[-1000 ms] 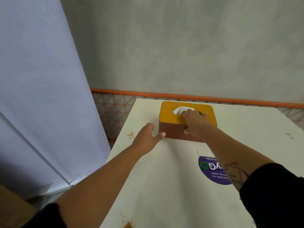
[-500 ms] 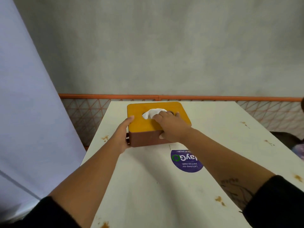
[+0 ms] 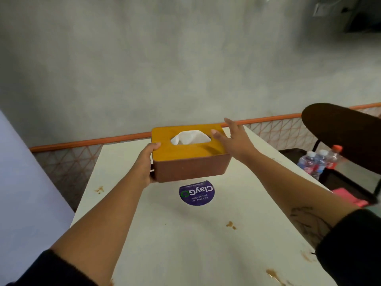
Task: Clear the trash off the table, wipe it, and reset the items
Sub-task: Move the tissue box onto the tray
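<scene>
A brown tissue box (image 3: 191, 169) with a yellow lid and a white tissue (image 3: 190, 137) poking out hangs above the white table (image 3: 185, 234). My left hand (image 3: 145, 166) grips the box's left end, thumb on the lid. My right hand (image 3: 235, 139) hovers at the box's right far corner with fingers spread, and holds nothing. Brown stains (image 3: 231, 224) dot the tabletop.
A round purple sticker (image 3: 196, 195) lies on the table under the box. To the right stand a dark chair (image 3: 342, 137), several plastic bottles (image 3: 318, 162) and a black tray (image 3: 346, 184) with something pink. An orange-railed mesh barrier (image 3: 82, 145) runs behind the table.
The tissue box has come up off the table in my left hand. My right hand has left the lid and opened beside it. The view has swung right.
</scene>
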